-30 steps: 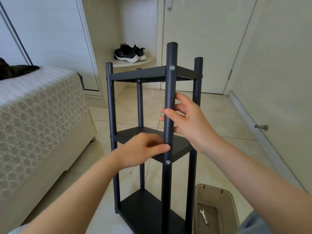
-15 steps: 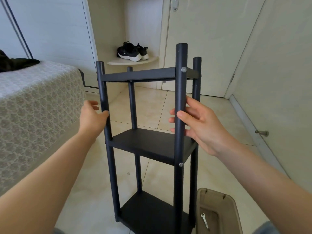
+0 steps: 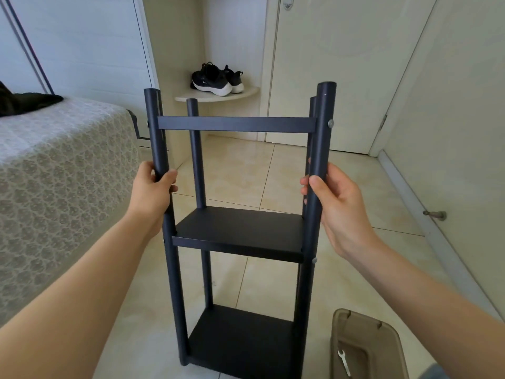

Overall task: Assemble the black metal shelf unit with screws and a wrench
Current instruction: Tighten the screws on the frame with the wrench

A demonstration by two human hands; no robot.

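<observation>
While the left hand point(image 3: 151, 187) is gripping the front left post point(image 3: 158, 138) of the black shelf unit point(image 3: 237, 228), its fingers and thumb curling round the tube, the right hand point(image 3: 338, 203) is holding the front right post point(image 3: 323, 143) at about the same height, with the thumb lying on the near face and the fingers wrapping behind. Both hands are sitting between the top rail point(image 3: 236, 124) and the middle shelf.

Standing upright on the tiled floor point(image 3: 273, 173), the unit is facing the person squarely, with 4 round posts carrying 3 levels: the top one showing edge-on, the middle one just below the hands, and the bottom shelf point(image 3: 240, 343) close to the floor. 2 silver screw heads are showing on the right post, 1 point(image 3: 330, 123) level with the top rail and 1 point(image 3: 314, 260) level with the middle shelf.

Just right of the unit's foot, a brown plastic tray point(image 3: 363, 329) is lying on the floor, and a small silver wrench point(image 3: 343, 362) is resting in its recess, apart from both hands.

Further out, a bed point(image 3: 54, 173) with a patterned cover is filling the left side, with a dark cloth point(image 3: 24, 101) lying on it. Behind the unit, a pair of black shoes point(image 3: 216, 79) with white soles is sitting on a rounded corner shelf point(image 3: 218, 96) beside a closed door point(image 3: 341, 64). A metal door stop point(image 3: 434, 214) is sticking out low on the right.
</observation>
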